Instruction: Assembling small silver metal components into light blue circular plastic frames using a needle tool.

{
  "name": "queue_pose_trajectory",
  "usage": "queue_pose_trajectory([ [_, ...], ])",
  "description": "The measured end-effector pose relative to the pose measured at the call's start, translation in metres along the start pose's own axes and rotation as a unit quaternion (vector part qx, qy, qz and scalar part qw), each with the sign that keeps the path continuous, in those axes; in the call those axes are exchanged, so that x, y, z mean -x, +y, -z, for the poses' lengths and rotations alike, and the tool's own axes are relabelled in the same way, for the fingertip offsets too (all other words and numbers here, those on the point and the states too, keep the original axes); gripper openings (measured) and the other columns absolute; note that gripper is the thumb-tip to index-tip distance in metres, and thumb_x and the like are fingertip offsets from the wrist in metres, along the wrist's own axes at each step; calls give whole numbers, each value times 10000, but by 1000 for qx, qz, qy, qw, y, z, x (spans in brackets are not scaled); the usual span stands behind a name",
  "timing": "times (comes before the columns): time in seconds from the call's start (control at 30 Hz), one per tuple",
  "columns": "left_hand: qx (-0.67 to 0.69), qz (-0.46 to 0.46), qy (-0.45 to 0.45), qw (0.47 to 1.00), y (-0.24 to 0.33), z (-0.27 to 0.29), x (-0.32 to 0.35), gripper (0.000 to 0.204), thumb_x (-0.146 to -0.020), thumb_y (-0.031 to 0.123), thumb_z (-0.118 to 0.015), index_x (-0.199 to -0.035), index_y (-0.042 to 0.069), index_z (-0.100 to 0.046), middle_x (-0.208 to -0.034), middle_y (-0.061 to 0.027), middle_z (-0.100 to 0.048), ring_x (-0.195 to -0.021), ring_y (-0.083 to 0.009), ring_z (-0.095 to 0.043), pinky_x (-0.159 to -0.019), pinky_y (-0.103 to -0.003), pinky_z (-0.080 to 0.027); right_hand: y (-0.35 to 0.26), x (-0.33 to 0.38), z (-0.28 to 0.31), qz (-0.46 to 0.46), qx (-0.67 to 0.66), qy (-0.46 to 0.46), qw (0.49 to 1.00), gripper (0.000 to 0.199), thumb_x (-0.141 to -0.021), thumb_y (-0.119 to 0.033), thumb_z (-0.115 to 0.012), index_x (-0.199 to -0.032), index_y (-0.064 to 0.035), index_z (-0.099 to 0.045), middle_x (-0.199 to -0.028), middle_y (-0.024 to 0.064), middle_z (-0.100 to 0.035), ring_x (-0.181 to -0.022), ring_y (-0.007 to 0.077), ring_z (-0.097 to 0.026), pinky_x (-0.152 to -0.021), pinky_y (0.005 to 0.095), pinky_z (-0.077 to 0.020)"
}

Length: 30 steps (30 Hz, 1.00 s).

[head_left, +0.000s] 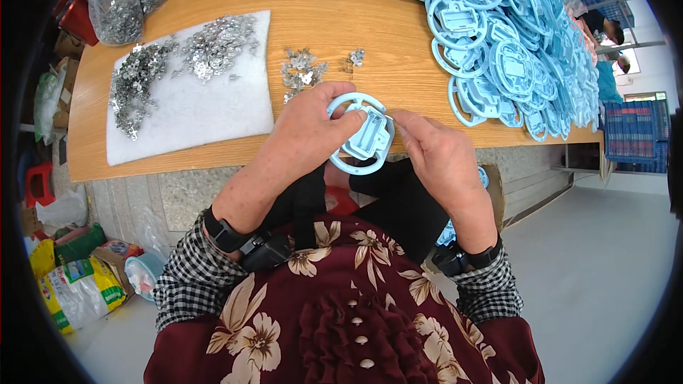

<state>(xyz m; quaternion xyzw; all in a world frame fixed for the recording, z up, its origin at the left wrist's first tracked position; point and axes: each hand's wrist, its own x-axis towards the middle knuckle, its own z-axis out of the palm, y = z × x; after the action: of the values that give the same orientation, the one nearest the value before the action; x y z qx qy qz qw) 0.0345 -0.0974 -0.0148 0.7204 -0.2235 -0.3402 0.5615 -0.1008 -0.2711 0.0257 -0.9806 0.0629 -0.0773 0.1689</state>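
Note:
My left hand (310,125) grips a light blue plastic steering-wheel-shaped part (367,136) by its left side, thumb across its inner face. The part is tilted up in front of the table's near edge, and its recessed middle shows. At its right rim my right hand (435,151) is closed, thumb and forefinger pinched together. Something small and thin seems to be between those fingertips, too small to make out. Just beyond my left hand lies a small scatter of flat metal pieces (302,71), with a smaller cluster of metal pieces (356,57) to its right.
A white foam sheet (206,110) bears two heaps of metal pieces on the left. Clear bags of metal pieces (114,11) stand behind it. A large pile of light blue wheel parts (509,64) covers the table's right side. A blue tub (146,274) stands on the floor at left.

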Motion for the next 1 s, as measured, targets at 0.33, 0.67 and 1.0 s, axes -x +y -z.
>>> queue_pose_trajectory([
  [0.33, 82, 8, -26, 996, -3, 3, 0, 534, -937, 207, -700, -1344, -87, -516, -1161, -130, -691, -1020, -146, -665, -898, -288, -538, 0, -7, -2, 49, 52, 1, 997, 220, -915, -160, -646, -1125, -114, -690, -743, 129, -665, -631, 334, -645, -560, 403, -510],
  [0.67, 35, -48, -32, 998, 20, -3, 21, 459, -938, 152, -661, -1337, -37, -539, -1183, -116, -678, -1026, -170, -668, -886, -297, -537, 1, 3, -15, -193, -521, -29, 831, 262, -1051, -215, -564, -1122, 27, -633, -855, -16, -618, -755, 44, -514, -673, 229, -439],
  [1.0, 248, -15, -115, 962, 5, 4, 11, 410, -1054, 204, -379, -1358, -37, -510, -1121, -164, -689, -956, -210, -681, -820, -325, -541, -8, 2, -16, -178, -568, 68, 801, 211, -1071, -199, -506, -1233, -70, -542, -772, -16, -544, -591, 43, -418, -513, 202, -324],
])
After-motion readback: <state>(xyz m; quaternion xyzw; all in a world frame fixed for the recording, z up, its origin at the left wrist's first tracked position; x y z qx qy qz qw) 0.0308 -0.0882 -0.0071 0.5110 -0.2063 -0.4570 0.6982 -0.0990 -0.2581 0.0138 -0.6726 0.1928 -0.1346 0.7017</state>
